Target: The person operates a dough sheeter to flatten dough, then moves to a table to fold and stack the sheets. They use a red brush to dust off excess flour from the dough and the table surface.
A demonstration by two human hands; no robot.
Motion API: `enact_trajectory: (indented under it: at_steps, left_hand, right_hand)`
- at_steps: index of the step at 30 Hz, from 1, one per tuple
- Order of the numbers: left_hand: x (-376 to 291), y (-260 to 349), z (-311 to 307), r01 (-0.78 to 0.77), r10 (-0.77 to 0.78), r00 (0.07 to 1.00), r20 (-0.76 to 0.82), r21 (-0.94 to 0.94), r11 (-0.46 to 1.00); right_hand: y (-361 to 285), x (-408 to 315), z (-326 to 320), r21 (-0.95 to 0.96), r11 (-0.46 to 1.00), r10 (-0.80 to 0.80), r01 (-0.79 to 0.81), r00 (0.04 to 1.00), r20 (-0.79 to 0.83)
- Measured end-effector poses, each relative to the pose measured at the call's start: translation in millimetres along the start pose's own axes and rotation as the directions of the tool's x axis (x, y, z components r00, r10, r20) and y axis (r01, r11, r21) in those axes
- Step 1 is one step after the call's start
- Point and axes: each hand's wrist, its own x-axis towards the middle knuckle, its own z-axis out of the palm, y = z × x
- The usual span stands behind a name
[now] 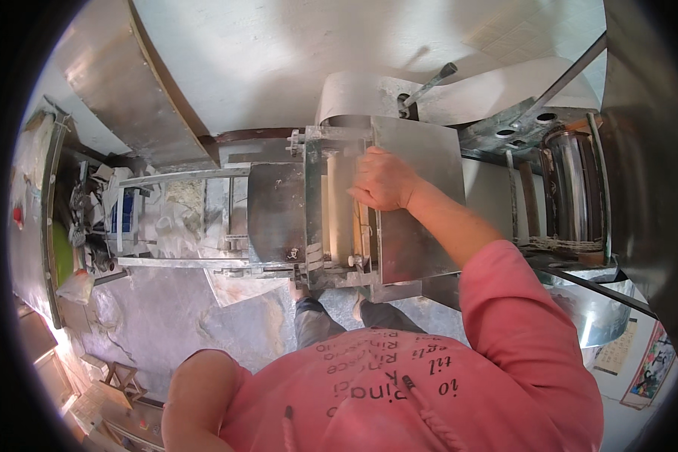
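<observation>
My right hand [383,179] is over a roller machine that looks like a dough sheeter, its fingers curled in at the rollers. Whether anything is inside the curled fingers cannot be seen. Just left of the hand runs a pale cream band [339,209], a roller or dough; which one I cannot tell. Under my wrist lies the flat metal plate [424,226] of the machine. A dark metal plate [276,212] sits on the other side of the machine's frame [314,226]. My left hand is out of view; only the bent left arm shows at the bottom.
A lever with a dark knob [448,70] rises behind the rollers. To the right stands a shiny metal cylinder [573,186] in a frame. Metal rails [183,262] extend left over white plastic and clutter. A wooden stool [121,381] is at lower left.
</observation>
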Motion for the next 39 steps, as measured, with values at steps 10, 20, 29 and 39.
enact_trajectory:
  at_steps: [10,20,29,39]
  left_hand:
    - [-22.1,-16.7,-3.3,0.061,-0.075,0.973,-0.218,-0.072,0.996]
    - [-210.6,-129.2,102.1,0.82,-0.397,-0.57,-0.719,-0.526,-0.225]
    - [-476.2,-58.9,382.9,0.145,-0.1,-0.989,-0.113,-0.54,-0.829]
    - [-420.9,-35.2,348.2,0.135,0.009,-0.991,-0.135,-0.991,0.023]
  right_hand:
    - [-1.1,1.5,-0.1,-0.082,0.994,0.071,-0.066,0.996,0.057]
    - [1.0,2.8,0.5,0.037,0.998,0.061,-0.057,0.992,-0.108]
    - [1.2,3.9,0.7,0.072,0.993,0.107,-0.096,0.981,-0.16]
    - [190.2,35.6,-71.9,0.088,0.32,0.844,-0.943,0.241,-0.48]
